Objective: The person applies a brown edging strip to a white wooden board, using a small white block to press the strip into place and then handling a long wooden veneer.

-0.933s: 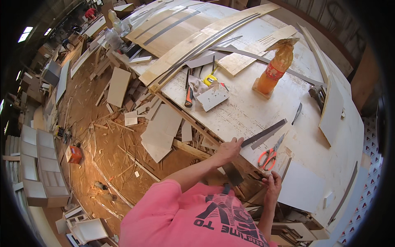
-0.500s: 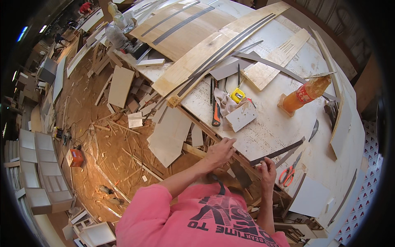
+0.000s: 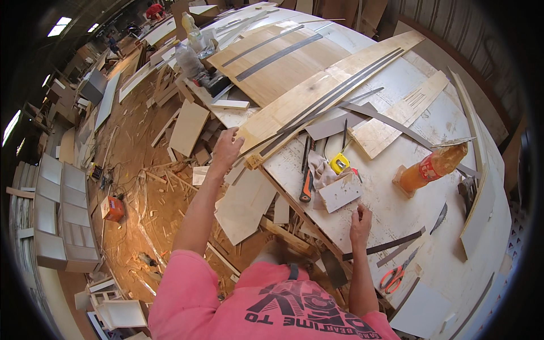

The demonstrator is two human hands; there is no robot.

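Observation:
My left hand (image 3: 228, 148) is at the near end of a long pale wooden board (image 3: 317, 93), fingers curled against its corner. Whether it grips the board or the thin dark strips (image 3: 340, 85) lying along it, I cannot tell. Over the white tabletop, my right hand (image 3: 360, 224) has its fingers drawn together, with nothing visible in them. It is just below a small white block (image 3: 340, 192). A short dark strip (image 3: 396, 242) lies by my right wrist, partly hidden behind it. Orange-handled scissors (image 3: 394, 277) rest farther right.
A yellow tape measure (image 3: 339, 164), a cloth (image 3: 320, 173) and an orange-and-black knife (image 3: 306, 187) lie mid-table. An orange bottle (image 3: 430, 170) leans at the right, near a curved saw blade (image 3: 438, 218). Offcuts and a red box (image 3: 113, 209) cover parts of the floor at left.
My left hand has moved from the table's near edge up to the long board's end. My right hand has come off the short dark strip and moved up toward the white block.

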